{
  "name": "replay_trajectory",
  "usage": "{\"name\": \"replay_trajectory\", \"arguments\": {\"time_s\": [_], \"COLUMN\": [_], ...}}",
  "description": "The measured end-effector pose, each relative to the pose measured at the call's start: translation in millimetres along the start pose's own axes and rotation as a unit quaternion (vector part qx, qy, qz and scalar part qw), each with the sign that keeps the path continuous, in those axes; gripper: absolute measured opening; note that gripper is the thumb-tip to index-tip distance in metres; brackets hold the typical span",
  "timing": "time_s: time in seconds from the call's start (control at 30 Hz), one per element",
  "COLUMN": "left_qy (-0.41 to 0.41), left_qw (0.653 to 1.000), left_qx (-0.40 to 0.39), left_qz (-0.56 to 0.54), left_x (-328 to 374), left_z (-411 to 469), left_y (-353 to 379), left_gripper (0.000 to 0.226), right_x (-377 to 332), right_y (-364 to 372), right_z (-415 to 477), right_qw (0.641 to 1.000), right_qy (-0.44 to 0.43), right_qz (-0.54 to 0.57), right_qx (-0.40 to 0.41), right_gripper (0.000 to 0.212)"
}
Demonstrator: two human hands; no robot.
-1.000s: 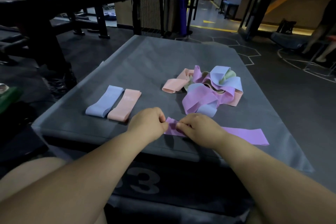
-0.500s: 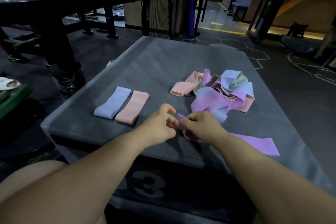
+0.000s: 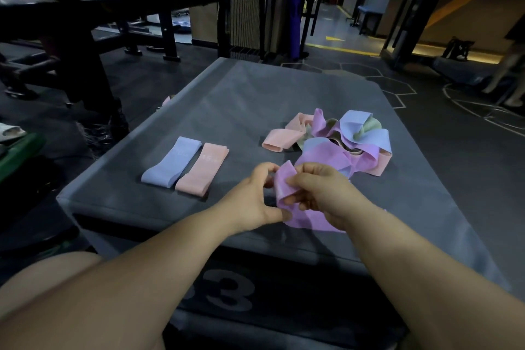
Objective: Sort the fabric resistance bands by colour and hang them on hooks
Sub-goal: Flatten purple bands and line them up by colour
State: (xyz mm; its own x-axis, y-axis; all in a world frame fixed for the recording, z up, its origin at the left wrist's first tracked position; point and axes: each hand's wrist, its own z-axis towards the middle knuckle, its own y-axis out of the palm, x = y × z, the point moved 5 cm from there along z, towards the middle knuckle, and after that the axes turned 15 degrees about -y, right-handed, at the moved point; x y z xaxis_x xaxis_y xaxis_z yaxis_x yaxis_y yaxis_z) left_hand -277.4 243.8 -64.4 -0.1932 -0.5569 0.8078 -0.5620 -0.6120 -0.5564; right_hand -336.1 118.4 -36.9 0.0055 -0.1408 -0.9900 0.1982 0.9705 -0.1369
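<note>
Both hands hold a purple fabric band (image 3: 287,189) just above the near part of the grey padded box (image 3: 241,105). My left hand (image 3: 252,202) pinches its left edge. My right hand (image 3: 321,193) grips the band with curled fingers; the rest of it is bunched under that hand. A blue band (image 3: 172,162) and a pink band (image 3: 203,169) lie flat side by side on the left. A tangled pile of pink, purple, blue and green bands (image 3: 341,142) sits to the right, just beyond my right hand.
The box front shows the number 33 (image 3: 227,293). Dark gym racks (image 3: 85,37) and a wire mesh panel (image 3: 244,0) stand behind and to the left. A person's legs (image 3: 508,79) are at the far right edge. No hooks are visible.
The purple band lay stretched flat to the right a second ago; my hands have gathered and lifted it, folding it toward the middle. The flat blue and pink bands stay put.
</note>
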Motion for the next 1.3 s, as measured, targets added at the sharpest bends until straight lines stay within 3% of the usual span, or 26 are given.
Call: {"name": "replay_trajectory", "arguments": {"time_s": [0.3, 0.47, 0.83, 1.3], "left_qy": [0.039, 0.067, 0.070, 0.043], "left_qw": [0.981, 0.970, 0.974, 0.984], "left_qx": [0.039, 0.056, 0.061, 0.042], "left_qz": [0.186, 0.228, 0.209, 0.167], "left_x": [21, 30, 31, 28], "left_z": [5, 6, 10, 13], "left_y": [34, 48, 60, 60], "left_gripper": [0.071, 0.070, 0.071, 0.074], "right_x": [2, 7, 23, 42], "right_y": [-72, -112, -160, -170], "right_z": [-24, -41, -63, -60], "right_qw": [0.987, 0.974, 0.960, 0.920], "right_qy": [0.023, 0.048, 0.090, 0.124], "right_qz": [-0.143, -0.190, -0.223, -0.356], "right_qx": [0.075, 0.114, 0.143, 0.110], "right_gripper": [0.024, 0.021, 0.004, 0.015]}}
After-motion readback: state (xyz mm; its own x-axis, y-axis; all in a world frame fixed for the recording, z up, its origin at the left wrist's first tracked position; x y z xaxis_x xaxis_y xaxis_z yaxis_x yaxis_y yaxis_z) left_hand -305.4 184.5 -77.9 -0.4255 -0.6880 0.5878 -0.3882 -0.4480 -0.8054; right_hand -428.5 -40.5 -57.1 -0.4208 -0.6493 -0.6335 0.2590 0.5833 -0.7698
